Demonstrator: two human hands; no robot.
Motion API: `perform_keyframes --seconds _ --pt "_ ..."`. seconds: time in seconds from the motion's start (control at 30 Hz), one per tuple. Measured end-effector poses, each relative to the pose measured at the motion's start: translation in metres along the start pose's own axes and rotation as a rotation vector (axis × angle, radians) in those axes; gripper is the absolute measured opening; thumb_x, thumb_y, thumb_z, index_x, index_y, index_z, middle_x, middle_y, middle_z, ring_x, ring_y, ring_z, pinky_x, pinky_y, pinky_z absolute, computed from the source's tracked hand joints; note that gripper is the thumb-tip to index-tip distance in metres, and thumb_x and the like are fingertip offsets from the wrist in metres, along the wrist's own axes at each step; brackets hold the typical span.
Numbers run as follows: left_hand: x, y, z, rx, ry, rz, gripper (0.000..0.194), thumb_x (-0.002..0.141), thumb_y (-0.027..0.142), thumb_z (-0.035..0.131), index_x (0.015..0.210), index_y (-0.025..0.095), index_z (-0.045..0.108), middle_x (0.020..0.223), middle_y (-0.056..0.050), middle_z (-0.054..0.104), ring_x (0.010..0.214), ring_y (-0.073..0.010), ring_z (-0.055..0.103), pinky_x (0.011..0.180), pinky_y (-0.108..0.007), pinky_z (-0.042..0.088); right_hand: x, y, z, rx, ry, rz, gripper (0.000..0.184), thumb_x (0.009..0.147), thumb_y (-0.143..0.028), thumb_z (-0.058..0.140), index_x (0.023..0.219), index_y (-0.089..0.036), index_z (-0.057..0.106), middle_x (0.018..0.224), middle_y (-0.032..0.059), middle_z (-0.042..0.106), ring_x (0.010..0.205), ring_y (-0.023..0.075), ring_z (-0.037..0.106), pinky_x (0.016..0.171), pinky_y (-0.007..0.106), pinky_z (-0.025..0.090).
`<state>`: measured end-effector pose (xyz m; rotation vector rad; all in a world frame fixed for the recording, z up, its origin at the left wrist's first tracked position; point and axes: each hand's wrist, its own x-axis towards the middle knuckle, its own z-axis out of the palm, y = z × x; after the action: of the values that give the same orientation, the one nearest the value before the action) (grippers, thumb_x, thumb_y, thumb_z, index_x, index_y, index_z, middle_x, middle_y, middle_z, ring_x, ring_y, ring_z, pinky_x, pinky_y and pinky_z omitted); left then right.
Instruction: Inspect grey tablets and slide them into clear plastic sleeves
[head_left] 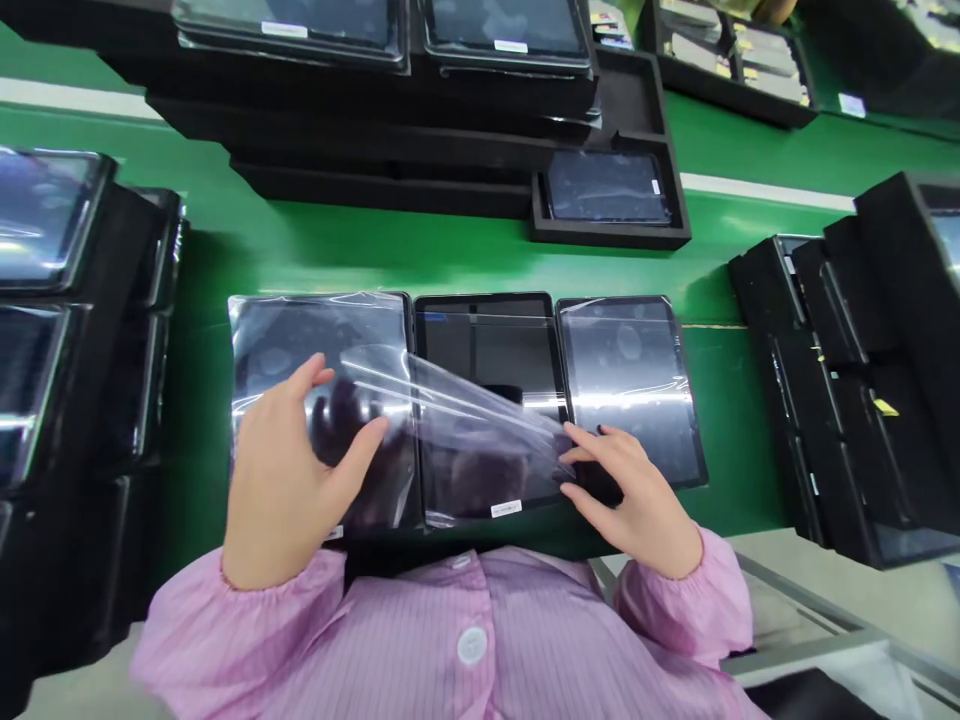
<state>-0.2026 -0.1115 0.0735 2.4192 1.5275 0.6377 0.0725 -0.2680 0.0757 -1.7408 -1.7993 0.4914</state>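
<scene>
Three dark tablets lie side by side on the green belt in front of me: a left tablet point(300, 340), a middle tablet point(487, 345) and a right tablet point(637, 370). A clear plastic film point(465, 420) stretches slantwise from the left tablet across the lower half of the middle one. My left hand point(289, 480) rests on the left tablet, with its fingers spread against the film's left end. My right hand point(637, 500) pinches the film's right corner at the seam between the middle and right tablets. A small white label point(506, 508) sits at the middle tablet's near edge.
Black foam trays point(420, 150) holding more tablets are stacked at the back. More trays stand at the left point(67, 330) and right point(862, 380). A single tablet point(606, 187) lies in a tray at the back centre. A metal frame point(810, 610) runs at the lower right.
</scene>
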Motion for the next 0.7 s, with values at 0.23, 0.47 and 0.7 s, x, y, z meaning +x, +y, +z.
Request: perform_keyframes --seconds 0.23,0.47,0.7 --pt "-0.018 0.01 0.015 -0.005 -0.107 0.311 0.024 0.097 0.032 0.056 0.11 0.024 0.073 0.13 -0.015 0.06 0.136 -0.0389 0.051 0.109 -0.06 0.047 0.028 -0.022 0.01 0.31 0.112 -0.101 0.064 0.093 -0.006 0.057 0.15 -0.034 0.05 0.075 -0.0052 0.07 0.066 0.0126 0.068 0.076 0.029 0.063" --pt "-0.015 0.008 0.022 -0.015 -0.223 0.275 0.045 0.098 0.013 0.041 0.115 0.033 0.078 0.139 -0.012 0.056 0.136 -0.0351 0.048 0.11 -0.063 0.045 0.067 -0.038 0.025 0.764 0.247 0.24 0.017 0.087 -0.016 0.066 0.09 -0.026 0.08 0.079 -0.0009 0.078 0.074 0.0152 0.076 0.071 0.029 0.064" --pt "-0.002 0.002 0.018 -0.13 -0.411 0.197 0.065 0.087 -0.002 0.035 0.114 0.04 0.077 0.141 -0.004 0.054 0.135 -0.0273 0.046 0.113 -0.059 0.04 0.075 -0.018 0.032 1.17 0.305 0.445 0.026 0.081 -0.022 0.073 0.105 -0.032 0.078 0.107 -0.0013 0.08 0.113 0.0214 0.073 0.111 0.048 0.053"
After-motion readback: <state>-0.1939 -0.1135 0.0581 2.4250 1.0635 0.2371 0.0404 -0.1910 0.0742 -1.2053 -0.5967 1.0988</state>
